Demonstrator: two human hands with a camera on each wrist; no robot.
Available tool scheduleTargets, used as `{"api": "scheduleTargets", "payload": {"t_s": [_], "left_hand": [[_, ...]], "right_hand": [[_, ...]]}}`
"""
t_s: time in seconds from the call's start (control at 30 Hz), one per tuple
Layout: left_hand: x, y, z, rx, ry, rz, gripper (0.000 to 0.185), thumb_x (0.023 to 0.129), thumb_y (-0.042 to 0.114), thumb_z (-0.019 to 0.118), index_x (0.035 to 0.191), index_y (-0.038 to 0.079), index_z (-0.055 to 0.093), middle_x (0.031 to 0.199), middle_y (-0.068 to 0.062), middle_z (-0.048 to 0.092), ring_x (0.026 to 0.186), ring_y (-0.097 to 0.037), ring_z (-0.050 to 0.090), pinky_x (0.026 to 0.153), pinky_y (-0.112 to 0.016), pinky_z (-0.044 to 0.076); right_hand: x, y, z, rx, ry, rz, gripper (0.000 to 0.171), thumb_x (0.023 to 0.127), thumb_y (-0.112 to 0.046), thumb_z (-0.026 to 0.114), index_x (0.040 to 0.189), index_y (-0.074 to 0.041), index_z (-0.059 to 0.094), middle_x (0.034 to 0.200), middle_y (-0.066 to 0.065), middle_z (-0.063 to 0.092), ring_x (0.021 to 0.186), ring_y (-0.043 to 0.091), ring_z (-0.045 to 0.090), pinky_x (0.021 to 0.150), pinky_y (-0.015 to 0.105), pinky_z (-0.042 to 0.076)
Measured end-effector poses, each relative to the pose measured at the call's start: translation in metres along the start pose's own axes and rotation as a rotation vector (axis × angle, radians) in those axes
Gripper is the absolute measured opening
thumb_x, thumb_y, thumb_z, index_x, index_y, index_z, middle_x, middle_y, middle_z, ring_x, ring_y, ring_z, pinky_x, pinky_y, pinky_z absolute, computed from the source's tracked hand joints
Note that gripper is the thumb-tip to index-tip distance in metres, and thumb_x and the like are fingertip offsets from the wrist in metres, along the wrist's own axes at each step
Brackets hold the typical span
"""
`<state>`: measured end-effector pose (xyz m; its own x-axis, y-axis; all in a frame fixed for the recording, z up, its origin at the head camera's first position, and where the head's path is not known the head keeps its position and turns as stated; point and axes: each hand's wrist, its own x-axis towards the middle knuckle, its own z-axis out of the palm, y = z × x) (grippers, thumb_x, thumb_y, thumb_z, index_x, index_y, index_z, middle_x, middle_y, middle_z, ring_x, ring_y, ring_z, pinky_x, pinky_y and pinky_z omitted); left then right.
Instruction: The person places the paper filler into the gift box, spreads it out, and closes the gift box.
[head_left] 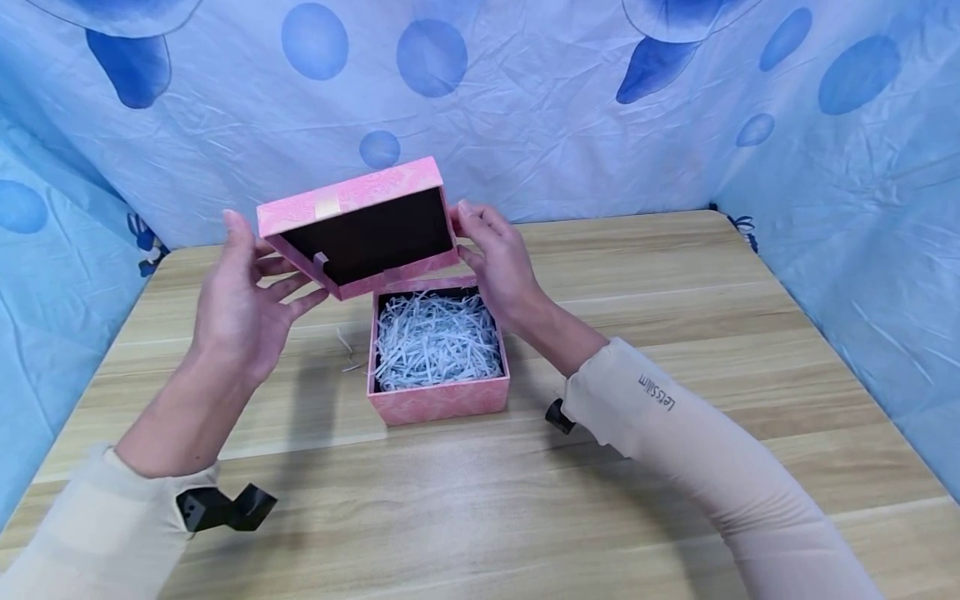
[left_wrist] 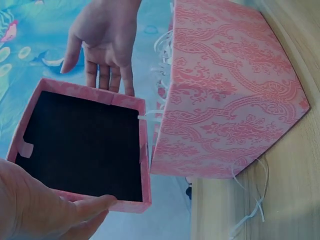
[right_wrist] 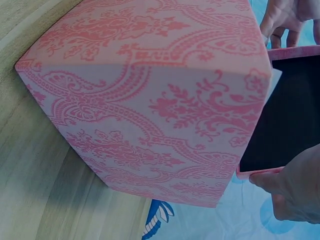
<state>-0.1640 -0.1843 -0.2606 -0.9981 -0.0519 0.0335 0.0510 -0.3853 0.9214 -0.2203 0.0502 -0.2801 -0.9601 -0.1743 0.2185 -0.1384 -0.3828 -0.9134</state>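
Note:
A pink patterned box lid, black inside, is held tilted in the air, its hollow facing me. My left hand supports the lid's left side with straight, spread fingers, thumb raised away from it. At the opposite side my right hand holds the lid's edge; some fingertips are hidden behind it. Below stands the matching open box, filled with pale shredded paper. A small ribbon tab shows inside the lid in the left wrist view. The box's patterned outer walls fill much of the right wrist view.
The box stands on a light wood-grain table. Loose paper strands lie just left of it. Blue patterned curtains hang behind the table and along both sides. Black wrist cameras sit at the sleeve cuffs.

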Motion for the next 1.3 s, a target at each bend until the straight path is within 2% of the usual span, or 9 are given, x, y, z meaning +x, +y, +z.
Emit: {"api": "scheduleTargets", "payload": {"t_s": [0.27,0.5,0.7,0.77,0.83,0.93,1.03,1.2,1.3], "left_hand": [[-0.001,-0.003,0.008,-0.041,-0.003,0.032,0.047,0.095,0.048,0.05,0.119,0.008,0.058,0.109,-0.013,0.046,0.101,-0.032,0.059,0.111,-0.057,0.022],[-0.002,-0.007,0.014,-0.049,-0.038,0.083,0.045,0.095,0.044,0.054,0.118,0.006,0.059,0.105,-0.012,0.052,0.098,-0.029,0.057,0.106,-0.05,0.032],[-0.001,-0.01,0.02,-0.078,-0.018,0.09,0.04,0.094,0.045,0.055,0.094,0.005,0.059,0.106,-0.01,0.055,0.097,-0.026,0.059,0.112,-0.051,0.025],[-0.001,-0.012,0.021,-0.09,-0.009,0.087,0.038,0.094,0.044,0.057,0.087,0.006,0.055,0.104,-0.009,0.055,0.096,-0.024,0.06,0.111,-0.049,0.026],[0.0,-0.014,0.022,-0.097,-0.003,0.092,0.035,0.094,0.04,0.059,0.086,0.007,0.056,0.099,-0.008,0.056,0.092,-0.022,0.061,0.107,-0.045,0.033],[0.002,-0.017,0.023,-0.128,-0.014,0.099,0.028,0.094,0.03,0.062,0.087,0.003,0.062,0.091,-0.007,0.055,0.082,-0.019,0.064,0.098,-0.037,0.043],[0.003,-0.021,0.024,-0.152,-0.031,0.094,0.021,0.094,0.018,0.061,0.095,-0.003,0.063,0.088,-0.007,0.056,0.072,-0.016,0.064,0.084,-0.028,0.051],[0.003,-0.025,0.024,-0.127,-0.042,0.059,0.02,0.094,0.006,0.057,0.111,-0.003,0.054,0.094,-0.009,0.058,0.074,-0.014,0.061,0.067,-0.02,0.051],[0.003,-0.027,0.023,-0.102,-0.057,0.059,0.024,0.094,0.001,0.055,0.118,-0.002,0.05,0.1,-0.011,0.058,0.08,-0.015,0.061,0.07,-0.02,0.051]], "right_hand": [[0.001,-0.002,-0.004,-0.004,0.026,-0.018,0.023,0.102,-0.021,0.044,0.091,-0.003,0.052,0.112,0.011,0.053,0.114,0.028,0.047,0.108,0.051,0.031],[-0.001,-0.009,-0.007,0.037,0.047,-0.02,0.02,0.101,-0.016,0.047,0.085,-0.003,0.049,0.103,0.005,0.053,0.108,0.019,0.049,0.11,0.047,0.03],[-0.006,-0.014,-0.01,0.028,0.058,-0.017,0.021,0.101,-0.009,0.043,0.081,-0.006,0.046,0.125,0.011,0.05,0.133,0.019,0.04,0.11,0.045,0.031],[-0.007,-0.015,-0.011,0.008,0.056,-0.022,0.022,0.102,-0.009,0.042,0.08,-0.006,0.046,0.125,0.011,0.049,0.135,0.019,0.038,0.11,0.044,0.031],[-0.007,-0.015,-0.013,-0.007,0.05,-0.031,0.022,0.102,-0.01,0.042,0.081,-0.006,0.046,0.115,0.01,0.051,0.13,0.021,0.042,0.109,0.042,0.032],[-0.009,-0.015,-0.016,-0.038,0.048,-0.038,0.02,0.102,-0.012,0.043,0.083,-0.006,0.047,0.102,0.007,0.049,0.121,0.023,0.048,0.108,0.037,0.035],[-0.011,-0.015,-0.02,-0.048,0.053,-0.036,0.018,0.102,-0.012,0.043,0.087,-0.005,0.049,0.101,0.006,0.05,0.116,0.023,0.051,0.105,0.034,0.038],[-0.013,-0.014,-0.026,-0.044,0.063,-0.022,0.013,0.101,-0.008,0.044,0.091,-0.002,0.052,0.106,0.009,0.053,0.105,0.019,0.055,0.101,0.033,0.042],[-0.016,-0.012,-0.031,-0.077,0.057,-0.014,0.013,0.1,-0.006,0.046,0.096,0.003,0.053,0.116,0.015,0.054,0.11,0.019,0.054,0.103,0.033,0.041]]}}
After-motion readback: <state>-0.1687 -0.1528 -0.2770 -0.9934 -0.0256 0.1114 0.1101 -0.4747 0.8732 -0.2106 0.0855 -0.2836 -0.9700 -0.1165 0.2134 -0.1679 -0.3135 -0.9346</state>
